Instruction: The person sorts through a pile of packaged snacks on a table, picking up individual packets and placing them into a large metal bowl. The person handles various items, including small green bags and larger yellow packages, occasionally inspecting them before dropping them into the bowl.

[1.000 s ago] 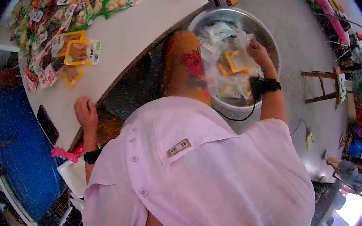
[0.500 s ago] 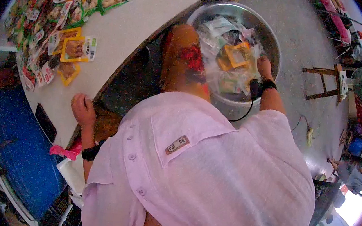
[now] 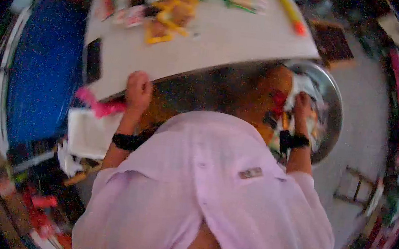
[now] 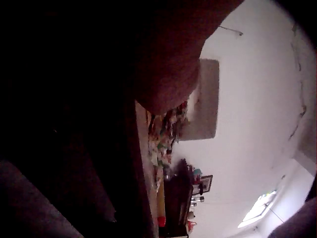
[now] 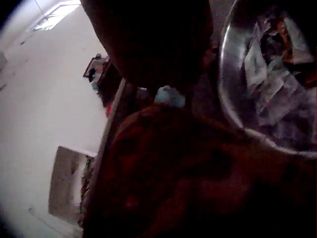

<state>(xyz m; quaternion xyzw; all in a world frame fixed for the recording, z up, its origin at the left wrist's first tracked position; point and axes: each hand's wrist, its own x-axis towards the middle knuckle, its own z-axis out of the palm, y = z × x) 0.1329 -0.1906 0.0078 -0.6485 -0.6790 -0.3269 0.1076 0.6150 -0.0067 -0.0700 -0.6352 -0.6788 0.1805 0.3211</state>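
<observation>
My left hand (image 3: 139,91) rests at the front edge of the white table (image 3: 182,57), fingers loosely curled, holding nothing. It is a dark shape in the left wrist view. My right hand (image 3: 302,108) is over the near side of a metal basin (image 3: 335,109), beside my knee (image 3: 279,79). Blur hides its fingers; I cannot tell whether they hold something. Clear plastic packets (image 5: 272,84) lie inside the basin. Yellow-edged food packets (image 3: 174,17) and green-edged ones (image 3: 241,0) lie piled across the table's far side.
A black phone (image 3: 93,59) lies at the table's left edge, with pink plastic (image 3: 102,104) near the corner. A yellow tube with an orange tip (image 3: 297,25) is at the far right. A white container (image 3: 89,135) stands below the table; a wooden stool (image 3: 358,187) stands right of the basin.
The head view has swung left, toward the table. My right hand has moved from the basin's right side to its near left side, by the knee. The left hand stays at the table edge.
</observation>
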